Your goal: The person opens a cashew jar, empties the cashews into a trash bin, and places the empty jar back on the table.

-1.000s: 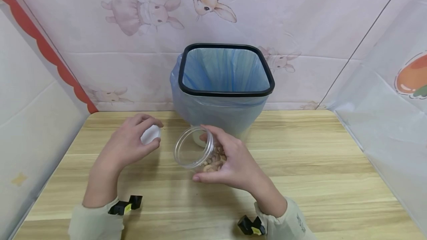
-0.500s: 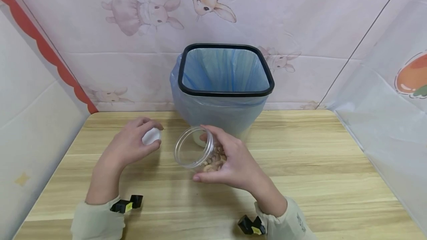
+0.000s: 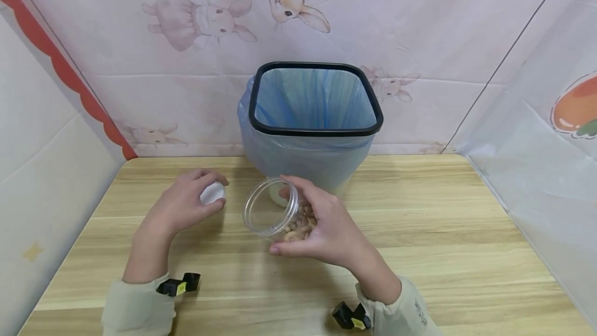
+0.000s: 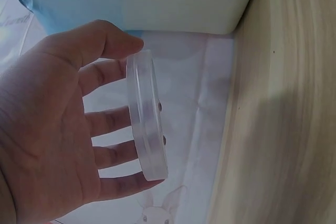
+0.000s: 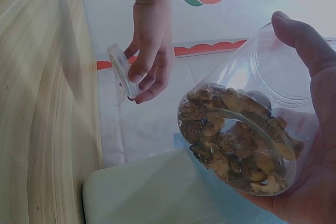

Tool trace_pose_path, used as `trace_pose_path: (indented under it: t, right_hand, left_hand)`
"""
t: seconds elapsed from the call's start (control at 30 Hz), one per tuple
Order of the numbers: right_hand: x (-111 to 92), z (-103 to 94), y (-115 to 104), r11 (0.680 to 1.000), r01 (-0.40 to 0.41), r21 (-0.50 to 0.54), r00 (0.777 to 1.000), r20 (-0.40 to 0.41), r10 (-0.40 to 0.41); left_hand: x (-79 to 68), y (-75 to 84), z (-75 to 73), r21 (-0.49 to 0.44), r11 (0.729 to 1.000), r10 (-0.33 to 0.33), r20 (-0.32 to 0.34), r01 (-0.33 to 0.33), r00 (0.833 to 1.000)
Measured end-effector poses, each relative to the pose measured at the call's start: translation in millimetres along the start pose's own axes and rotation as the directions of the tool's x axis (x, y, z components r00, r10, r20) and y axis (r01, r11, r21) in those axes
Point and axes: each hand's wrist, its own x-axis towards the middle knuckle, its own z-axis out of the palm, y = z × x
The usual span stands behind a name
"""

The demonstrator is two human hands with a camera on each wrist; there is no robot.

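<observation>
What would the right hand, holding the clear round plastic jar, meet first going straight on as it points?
Probably the round translucent plastic lid in the left hand: the right hand points leftward in the head view, jar leading. Depth is unclear, so it might miss.

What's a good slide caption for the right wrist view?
Right hand grips a clear jar of brown pieces; left hand holds a lid.

A slight displacement of the left hand (image 3: pixel 184 204) is recorded: it has been drawn away from the far edge of the tabletop (image 3: pixel 443 232) or lowered; which cannot be determined. The lid (image 3: pixel 212 194) has been carried with it, slightly less of its face being exposed. The left sleeve (image 3: pixel 137 307) has been shifted marginally away from the left edge.
</observation>
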Motion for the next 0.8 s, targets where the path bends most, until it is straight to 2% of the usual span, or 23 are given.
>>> trace_pose_path:
  t: [0.47,0.8]
  right_hand:
    - [0.0,0.3,0.9,1.000,0.001,0.001,1.000,0.000,-0.001]
    - [-0.2,-0.6,0.2,1.000,0.000,-0.010,1.000,0.001,0.000]
  left_hand:
    - [3.7,-5.8,9.1,0.003,1.000,0.001,0.031,-0.001,1.000]
    - [8.2,-12.5,18.6,0.009,1.000,-0.021,0.086,0.020,0.996]
